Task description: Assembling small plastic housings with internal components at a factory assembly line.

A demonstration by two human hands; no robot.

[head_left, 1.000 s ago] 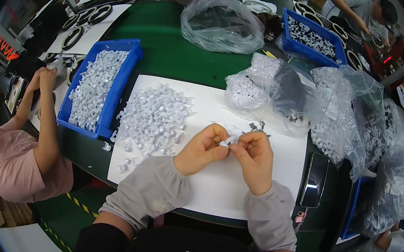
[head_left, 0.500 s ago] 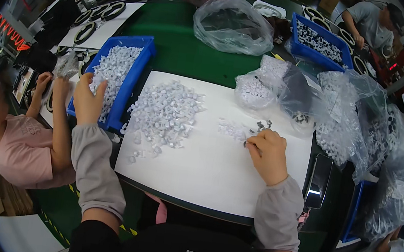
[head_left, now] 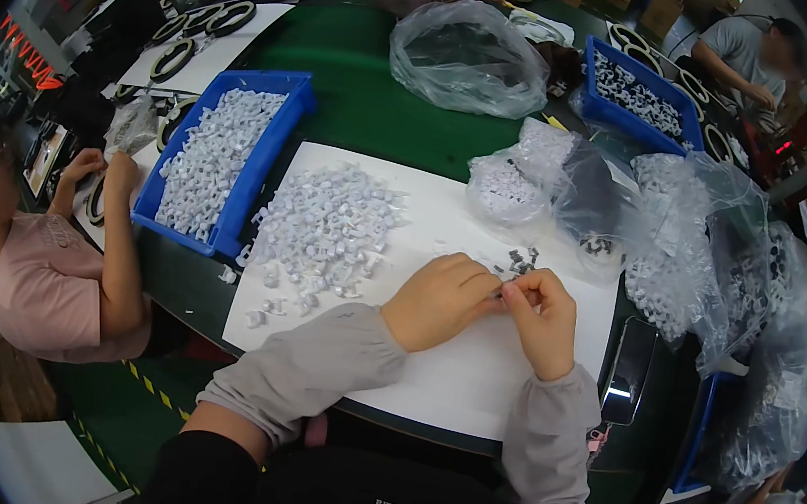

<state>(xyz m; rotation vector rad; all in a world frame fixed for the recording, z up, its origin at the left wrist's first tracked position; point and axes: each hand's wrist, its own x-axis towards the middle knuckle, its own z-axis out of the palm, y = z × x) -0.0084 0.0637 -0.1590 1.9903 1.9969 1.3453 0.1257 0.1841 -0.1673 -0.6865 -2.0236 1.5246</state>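
Note:
Over the right half of a white board [head_left: 465, 406], my two hands meet at the fingertips. My left hand [head_left: 440, 302] is closed, its fingers pinched toward the right one; what it grips is hidden behind its own fingers. My right hand [head_left: 544, 322] pinches a small dark piece, only just visible between thumb and forefinger. Just beyond the fingertips lie several small dark pieces [head_left: 523, 260]. A sparse patch of small clear-white pieces [head_left: 446, 248] is partly covered by my left hand. To the left spreads a large heap of white plastic parts [head_left: 331, 228].
A blue bin [head_left: 303, 104] of white parts stands left of the board. Bags of parts [head_left: 507, 186] sit at its far right edge, beside larger bags [head_left: 666, 244]. A phone [head_left: 630, 371] lies on the right. A co-worker in pink [head_left: 66, 296] works at the left.
My left hand has come from over the blue bin to the right, meeting my right hand. The right hand has stayed near the dark pieces.

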